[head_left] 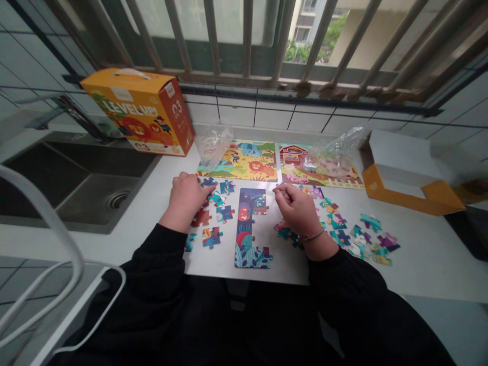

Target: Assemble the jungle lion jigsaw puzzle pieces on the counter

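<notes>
Currently we have a partly joined puzzle (245, 240) on the counter (224, 260) between our hands. Left of the puzzle, our left hand (189, 196) lies over loose pieces (212, 237), thumb spread from curled fingers; we cannot tell whether it grips one. To the puzzle's upper right, our right hand (295, 204) presses its fingertips together, any piece between them too small to make out. Beyond the puzzle lie two picture sheets (253, 161).

Sink (102, 184): sits on the left, dark
Tap (80, 116): stands behind the sink
Window bars (247, 38): stand in a row
Leaves (299, 51): look green outside
Wall tiles (236, 115): look white
</notes>
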`<action>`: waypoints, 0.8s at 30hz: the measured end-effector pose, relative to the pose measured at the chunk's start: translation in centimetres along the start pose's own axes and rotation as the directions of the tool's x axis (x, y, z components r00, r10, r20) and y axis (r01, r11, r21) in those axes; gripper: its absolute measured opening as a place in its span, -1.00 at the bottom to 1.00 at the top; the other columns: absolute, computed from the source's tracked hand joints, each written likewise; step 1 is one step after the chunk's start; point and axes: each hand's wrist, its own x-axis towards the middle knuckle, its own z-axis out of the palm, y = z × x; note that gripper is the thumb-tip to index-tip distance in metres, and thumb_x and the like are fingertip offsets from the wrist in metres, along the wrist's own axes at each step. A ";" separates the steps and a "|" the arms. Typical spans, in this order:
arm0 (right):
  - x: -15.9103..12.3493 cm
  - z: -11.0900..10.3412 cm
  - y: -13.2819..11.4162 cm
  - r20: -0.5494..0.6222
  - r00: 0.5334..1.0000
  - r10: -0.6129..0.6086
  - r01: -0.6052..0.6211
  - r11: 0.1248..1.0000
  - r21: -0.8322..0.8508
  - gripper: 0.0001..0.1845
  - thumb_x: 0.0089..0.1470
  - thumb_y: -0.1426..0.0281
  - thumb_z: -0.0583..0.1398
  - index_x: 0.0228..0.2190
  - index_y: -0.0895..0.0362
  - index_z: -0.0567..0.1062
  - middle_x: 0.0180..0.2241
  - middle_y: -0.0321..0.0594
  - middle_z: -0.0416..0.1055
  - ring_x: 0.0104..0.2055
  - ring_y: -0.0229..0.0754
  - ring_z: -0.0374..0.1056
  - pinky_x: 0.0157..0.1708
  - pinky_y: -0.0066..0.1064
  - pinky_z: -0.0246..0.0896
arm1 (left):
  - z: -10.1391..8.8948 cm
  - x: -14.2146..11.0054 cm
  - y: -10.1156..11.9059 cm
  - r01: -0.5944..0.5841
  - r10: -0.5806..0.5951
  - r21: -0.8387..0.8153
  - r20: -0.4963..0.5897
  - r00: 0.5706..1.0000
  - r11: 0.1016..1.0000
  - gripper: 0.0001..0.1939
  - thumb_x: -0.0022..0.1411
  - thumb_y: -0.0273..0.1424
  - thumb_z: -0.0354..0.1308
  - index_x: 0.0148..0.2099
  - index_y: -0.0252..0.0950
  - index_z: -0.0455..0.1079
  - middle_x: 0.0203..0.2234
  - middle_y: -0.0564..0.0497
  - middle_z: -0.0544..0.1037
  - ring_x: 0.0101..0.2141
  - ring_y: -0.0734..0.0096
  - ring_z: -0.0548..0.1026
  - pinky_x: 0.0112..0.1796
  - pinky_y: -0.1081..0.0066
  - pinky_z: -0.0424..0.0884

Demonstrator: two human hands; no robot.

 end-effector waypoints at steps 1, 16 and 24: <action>0.0 0.0 0.0 0.000 1.000 0.004 -0.004 1.000 0.005 -0.72 0.33 0.19 0.17 -0.21 0.06 0.64 -0.61 -0.39 0.22 -0.53 -0.18 0.24 -0.40 -0.34 0.10 | 0.1 0.2 -0.2 0.016 -0.016 -0.019 0.013 1.000 1.000 -0.50 0.19 0.09 0.41 -0.16 -0.27 0.60 -0.16 -0.31 0.54 0.02 -0.35 0.49 0.14 -0.23 0.45; -0.1 0.0 -0.6 0.109 0.992 -0.070 0.059 0.993 0.105 -0.74 0.36 0.21 0.19 -0.21 0.08 0.63 -0.50 -0.30 0.43 -0.44 -0.16 0.35 -0.30 -0.32 0.22 | -1.1 -3.3 4.4 0.086 -0.020 -0.951 0.083 0.996 0.298 -0.57 0.17 -0.25 0.47 -0.02 -0.16 0.36 -0.38 0.16 0.50 -0.44 0.45 0.51 -0.35 0.41 0.50; -0.4 0.5 -0.3 0.325 0.945 -0.048 -0.108 0.888 0.447 -0.55 0.32 0.03 0.33 0.03 0.08 0.53 -0.32 -0.23 0.58 -0.45 -0.22 0.45 -0.41 -0.37 0.35 | -0.7 -7.0 9.8 0.194 0.333 -0.963 0.248 0.910 0.187 -0.60 0.25 -0.23 0.51 0.00 -0.23 0.44 -0.21 0.00 0.65 -0.24 0.34 0.68 -0.22 0.39 0.63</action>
